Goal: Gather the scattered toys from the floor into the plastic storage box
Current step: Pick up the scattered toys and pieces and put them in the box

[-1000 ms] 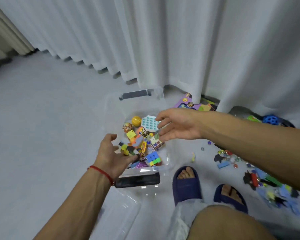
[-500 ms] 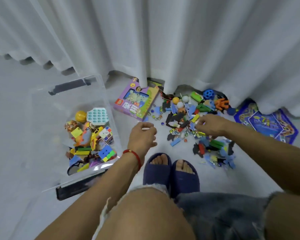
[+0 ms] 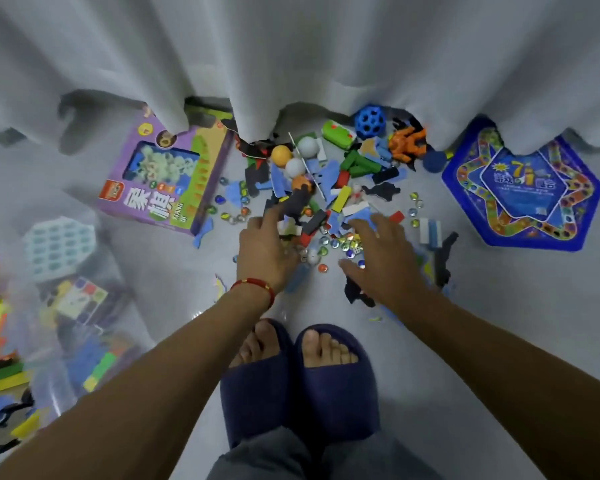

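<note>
A: Both hands are down over the toy pile [image 3: 329, 199] on the floor, in front of the curtain [image 3: 291, 64]. The left hand [image 3: 265, 244] has its fingers [image 3: 272, 216] stretched forward onto the bricks and foam pieces, gripping nothing that I can see. The right hand [image 3: 383, 261] is spread flat, fingers apart, over the glass marbles [image 3: 343, 242].

B: And the plastic storage box [image 3: 49, 327]?

A: Well off to the left, already partly filled with blocks, apart from the pile (its wall is blurred here, so I can't place the rim exactly).

B: What worries you?

A: The marbles. A sweeping scoop would probably send them rolling, some under the curtain hem, where they'd be missed. The table-tennis balls [image 3: 293, 157] just beyond the left fingertips look equally ready to roll away.

B: Anything else?

A: A mixed handful of thin foam shapes and small bricks could easily shed pieces on the carry across to the box.
</note>
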`<state>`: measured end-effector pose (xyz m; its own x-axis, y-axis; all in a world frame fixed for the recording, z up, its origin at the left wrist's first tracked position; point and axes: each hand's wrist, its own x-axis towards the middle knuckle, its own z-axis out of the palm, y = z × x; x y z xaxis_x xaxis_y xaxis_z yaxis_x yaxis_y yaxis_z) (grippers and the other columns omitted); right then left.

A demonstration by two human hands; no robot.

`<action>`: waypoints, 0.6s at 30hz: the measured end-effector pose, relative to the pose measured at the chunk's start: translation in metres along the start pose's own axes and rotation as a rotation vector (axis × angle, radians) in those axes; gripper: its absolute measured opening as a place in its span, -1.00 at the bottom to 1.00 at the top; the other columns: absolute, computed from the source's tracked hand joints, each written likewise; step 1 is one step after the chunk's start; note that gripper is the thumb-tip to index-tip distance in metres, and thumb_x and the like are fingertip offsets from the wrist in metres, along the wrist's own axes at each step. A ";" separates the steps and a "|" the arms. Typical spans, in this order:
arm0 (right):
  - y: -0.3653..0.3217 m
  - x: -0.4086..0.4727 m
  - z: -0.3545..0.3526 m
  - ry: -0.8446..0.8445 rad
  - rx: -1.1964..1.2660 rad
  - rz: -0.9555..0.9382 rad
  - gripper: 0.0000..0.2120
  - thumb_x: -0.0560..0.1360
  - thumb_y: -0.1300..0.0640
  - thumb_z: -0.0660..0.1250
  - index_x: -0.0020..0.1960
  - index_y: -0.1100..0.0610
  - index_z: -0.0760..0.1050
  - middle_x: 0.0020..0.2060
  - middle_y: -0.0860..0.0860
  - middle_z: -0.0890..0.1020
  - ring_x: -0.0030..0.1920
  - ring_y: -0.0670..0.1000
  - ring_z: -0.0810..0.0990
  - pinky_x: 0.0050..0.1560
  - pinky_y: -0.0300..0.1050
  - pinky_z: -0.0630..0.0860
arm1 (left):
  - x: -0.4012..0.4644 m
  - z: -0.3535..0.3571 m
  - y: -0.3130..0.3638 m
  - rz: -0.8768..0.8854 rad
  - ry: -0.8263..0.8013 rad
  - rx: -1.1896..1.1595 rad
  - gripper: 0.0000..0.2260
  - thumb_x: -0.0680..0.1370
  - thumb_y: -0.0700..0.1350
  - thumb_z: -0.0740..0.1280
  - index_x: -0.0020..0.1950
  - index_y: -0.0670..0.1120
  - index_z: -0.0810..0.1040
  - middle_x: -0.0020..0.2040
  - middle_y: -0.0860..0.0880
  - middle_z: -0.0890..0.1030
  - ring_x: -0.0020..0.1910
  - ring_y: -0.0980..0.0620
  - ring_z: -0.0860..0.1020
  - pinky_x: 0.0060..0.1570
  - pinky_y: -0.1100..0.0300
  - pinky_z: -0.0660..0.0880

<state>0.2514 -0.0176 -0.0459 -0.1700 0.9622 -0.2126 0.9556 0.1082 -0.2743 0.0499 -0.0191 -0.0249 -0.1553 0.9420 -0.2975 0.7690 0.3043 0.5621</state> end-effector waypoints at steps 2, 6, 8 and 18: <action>-0.004 0.029 0.006 -0.023 -0.013 -0.011 -0.17 0.42 -0.27 0.40 0.56 -0.04 0.16 0.56 0.17 0.12 0.51 0.29 0.12 0.37 0.29 0.28 | 0.021 0.004 0.002 0.065 -0.023 0.117 -0.20 0.39 -0.16 0.50 0.52 0.13 0.18 0.37 -0.19 0.33 0.31 -0.26 0.32 0.16 -0.11 0.45; -0.010 0.070 0.009 -0.085 -0.016 0.013 0.08 0.28 -0.46 0.39 0.60 -0.16 -0.09 0.59 0.16 -0.05 0.53 0.34 0.01 0.36 0.37 0.25 | 0.052 0.004 -0.004 0.069 -0.073 0.279 -0.21 0.40 0.04 0.51 0.53 0.12 0.16 0.40 -0.19 0.25 0.32 -0.30 0.26 0.11 -0.13 0.45; -0.009 0.079 0.011 -0.112 -0.021 0.004 0.03 0.28 -0.47 0.37 0.59 -0.17 -0.01 0.58 0.12 -0.02 0.50 0.33 0.05 0.31 0.38 0.29 | 0.062 0.005 -0.009 0.065 -0.108 0.266 -0.26 0.40 0.05 0.51 0.50 0.10 0.22 0.34 -0.20 0.28 0.27 -0.29 0.30 0.10 -0.11 0.46; 0.007 0.079 0.018 0.060 0.223 -0.088 -0.53 0.40 0.04 0.49 0.30 0.05 0.52 0.45 0.09 0.33 0.27 0.24 0.32 0.22 0.10 0.39 | 0.079 0.013 -0.012 0.121 -0.048 0.217 -0.45 0.40 -0.15 0.53 0.35 0.04 0.48 0.23 -0.18 0.40 0.19 -0.22 0.42 0.15 -0.01 0.48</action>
<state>0.2398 0.0548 -0.0819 -0.2290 0.9654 -0.1246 0.8600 0.1406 -0.4905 0.0363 0.0502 -0.0654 -0.0285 0.9604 -0.2773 0.8961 0.1475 0.4185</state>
